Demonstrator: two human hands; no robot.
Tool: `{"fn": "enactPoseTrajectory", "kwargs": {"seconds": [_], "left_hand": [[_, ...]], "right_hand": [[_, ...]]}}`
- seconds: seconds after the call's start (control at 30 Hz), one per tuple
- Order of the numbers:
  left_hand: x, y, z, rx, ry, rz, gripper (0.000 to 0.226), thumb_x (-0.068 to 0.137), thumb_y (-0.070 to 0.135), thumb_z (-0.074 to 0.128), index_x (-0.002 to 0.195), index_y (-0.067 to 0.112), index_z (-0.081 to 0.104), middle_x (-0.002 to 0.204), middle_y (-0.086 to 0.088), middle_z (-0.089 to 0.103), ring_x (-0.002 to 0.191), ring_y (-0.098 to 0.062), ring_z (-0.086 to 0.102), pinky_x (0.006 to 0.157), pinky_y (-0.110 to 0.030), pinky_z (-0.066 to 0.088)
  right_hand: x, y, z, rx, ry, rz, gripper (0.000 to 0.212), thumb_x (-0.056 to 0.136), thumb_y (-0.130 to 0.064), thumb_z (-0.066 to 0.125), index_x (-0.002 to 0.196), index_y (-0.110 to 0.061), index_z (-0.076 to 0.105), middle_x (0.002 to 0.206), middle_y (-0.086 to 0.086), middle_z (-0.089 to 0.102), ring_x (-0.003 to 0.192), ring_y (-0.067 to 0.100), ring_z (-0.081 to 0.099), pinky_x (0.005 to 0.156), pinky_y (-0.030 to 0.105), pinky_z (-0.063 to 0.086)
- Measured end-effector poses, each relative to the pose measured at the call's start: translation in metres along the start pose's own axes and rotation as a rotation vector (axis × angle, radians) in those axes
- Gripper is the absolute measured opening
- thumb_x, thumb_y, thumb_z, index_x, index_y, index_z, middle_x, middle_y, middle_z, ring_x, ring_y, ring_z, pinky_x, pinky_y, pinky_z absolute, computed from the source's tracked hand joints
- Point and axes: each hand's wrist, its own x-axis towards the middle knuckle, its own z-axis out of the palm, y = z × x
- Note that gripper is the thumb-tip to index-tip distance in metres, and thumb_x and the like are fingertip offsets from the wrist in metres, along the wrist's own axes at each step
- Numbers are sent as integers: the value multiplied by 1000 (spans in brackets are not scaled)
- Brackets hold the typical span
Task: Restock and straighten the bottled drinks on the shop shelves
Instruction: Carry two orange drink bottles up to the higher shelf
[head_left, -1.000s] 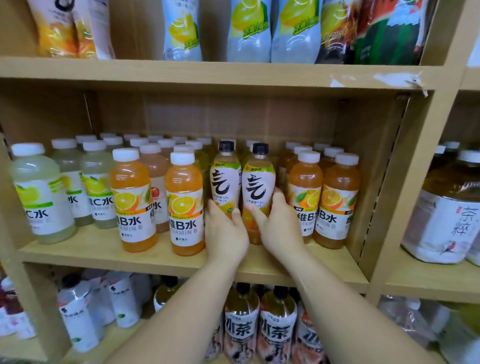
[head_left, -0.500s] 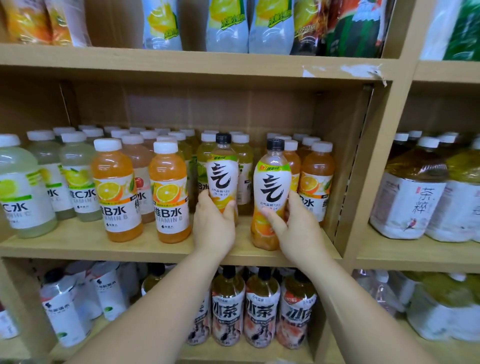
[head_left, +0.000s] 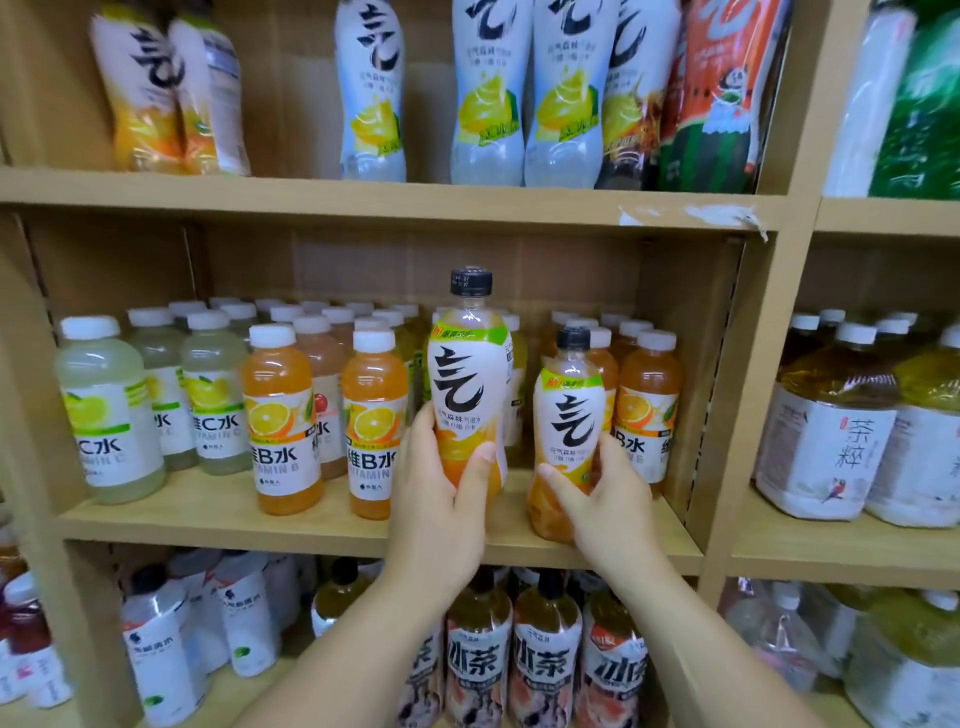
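While two black-capped bottles are gripped, one (head_left: 470, 384) is held raised by the left hand (head_left: 441, 499), and the other (head_left: 566, 431), just right, is clasped on the middle shelf (head_left: 322, 525) by the right hand (head_left: 608, 504).

Two black-capped bottles at the front of your middle shelf (head_left: 322, 525).

The taller-seeming bottle (head_left: 467, 384) is upright and lifted clear of the shelf board, held around its lower half; you see a black cap, a clear neck, a white label with a large black character under a green band, and orange at the base. The second bottle (head_left: 566, 436), of the same design, stands just to its right, tilted slightly, its orange base at the shelf's front edge. Behind and beside both, white-capped orange bottles (head_left: 280, 421) and pale yellow-green bottles (head_left: 104, 410) stand upright in rows running back.
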Motion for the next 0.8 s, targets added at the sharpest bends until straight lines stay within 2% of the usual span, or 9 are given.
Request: {"fn": "enactPoseTrajectory", "kwargs": {"seconds": [0.1, 0.17, 0.33, 0.4, 0.47, 0.57, 0.67, 0.73, 0.8], "left_hand": [[12, 17, -31, -18, 53, 51, 55, 99, 46, 56, 151, 37, 38, 143, 22, 52, 133, 1, 47, 112, -41, 45], [19, 28, -54, -40, 90, 85, 59, 94, 55, 54, 149, 38, 41, 140, 24, 54, 132, -1, 50, 110, -43, 47], [41, 50, -114, -102, 185, 158, 51, 88, 56, 55, 137, 42, 51, 129, 20, 63, 123, -8, 60, 100, -46, 53], [54, 60, -140, -91, 224, 203, 44, 86, 56, 57, 130, 51, 53, 125, 21, 65, 119, -6, 61, 98, -42, 54], [74, 67, -168, -88, 260, 245, 38, 85, 54, 58, 123, 54, 54, 120, 21, 67, 115, -6, 63, 95, -43, 55], [114, 76, -212, -52, 316, 294, 44, 86, 51, 61, 128, 38, 60, 120, 15, 69, 113, -11, 66, 95, -49, 55], [163, 88, -253, -35, 334, 294, 56, 80, 59, 62, 130, 33, 59, 122, 13, 70, 111, -13, 68, 95, -49, 56], [198, 94, -274, -9, 315, 260, 56, 77, 61, 63, 127, 34, 60, 121, 12, 71, 109, -14, 69, 95, -48, 57], [232, 95, -290, 39, 299, 216, 47, 81, 55, 65, 121, 31, 62, 115, 8, 72, 104, -18, 70, 92, -48, 58]], "right_hand": [[-9, -19, -1, 46, 0, -51, 47, 88, -39, 77, 129, -37, 55, 117, -31, 60, 105, -9, 58, 96, 29, 52], [-14, -41, -2, 105, -28, -101, 45, 86, -43, 75, 127, -40, 56, 115, -33, 63, 107, -13, 58, 94, 27, 53], [-20, -114, -2, 231, -49, -249, 44, 82, -47, 76, 123, -37, 63, 114, -31, 70, 108, -7, 64, 89, 24, 52], [-17, -148, -1, 271, -43, -304, 46, 77, -52, 71, 120, -34, 66, 110, -30, 72, 104, -5, 67, 84, 23, 52], [-9, -180, 4, 303, -36, -346, 35, 82, -49, 74, 112, -32, 70, 106, -26, 74, 99, -1, 70, 81, 28, 54], [8, -223, 16, 360, -31, -392, 24, 85, -43, 79, 103, -27, 73, 99, -15, 78, 90, 7, 73, 81, 44, 60], [27, -260, 32, 389, -48, -402, 29, 82, -47, 77, 102, -26, 76, 97, -10, 79, 90, 13, 76, 86, 52, 60], [41, -283, 43, 407, -89, -396, 26, 86, -43, 78, 104, -24, 76, 98, -7, 80, 92, 16, 77, 87, 53, 61], [55, -307, 53, 413, -100, -395, 24, 89, -38, 77, 107, -21, 75, 98, -7, 80, 92, 13, 76, 85, 46, 62]]}}
